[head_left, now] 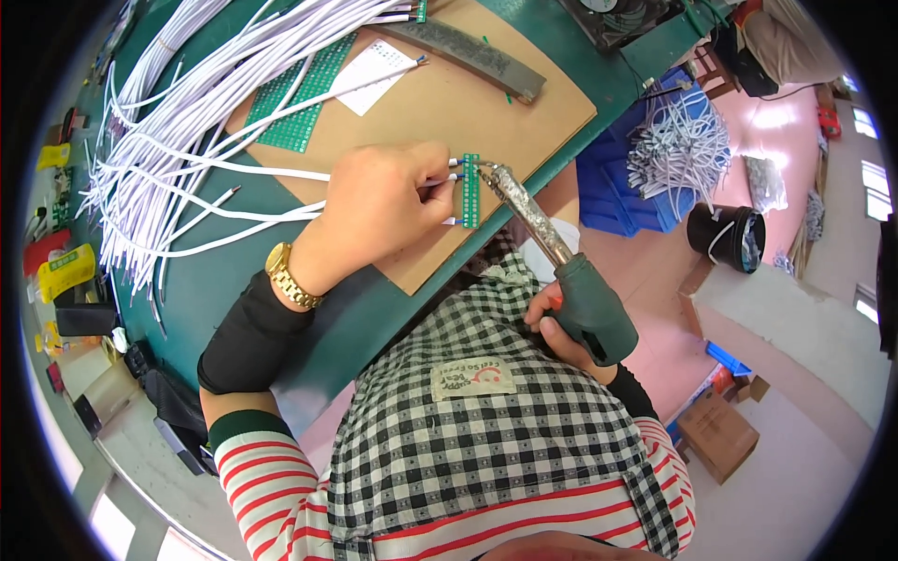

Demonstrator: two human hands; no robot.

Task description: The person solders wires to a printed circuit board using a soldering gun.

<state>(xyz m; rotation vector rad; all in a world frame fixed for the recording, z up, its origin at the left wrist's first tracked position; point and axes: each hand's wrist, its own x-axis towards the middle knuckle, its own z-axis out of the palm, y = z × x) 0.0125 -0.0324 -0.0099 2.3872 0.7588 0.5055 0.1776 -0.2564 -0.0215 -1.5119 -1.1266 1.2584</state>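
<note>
Pink floor [645, 257] fills much of the frame's right and a green counter [346, 323] its upper left, bearing white cables [271, 42] too many to count and one brown board [416, 112]; one black bucket [697, 229] stands at centre right. Right of centre, the right grip [571, 346] is closed on one iron [599, 304]; at centre, the left grip [379, 192] is closed over cables beside one green strip [470, 192], the iron's tip at its right edge.

lower centre of frame: dark lettering in short lines, with a red smiling face, on cream patch [473, 379] at front of black-and-white checked apron [440, 435] | upper centre of frame: rows of small dark marks, too small to read, on white paper sheet [374, 79]
</note>
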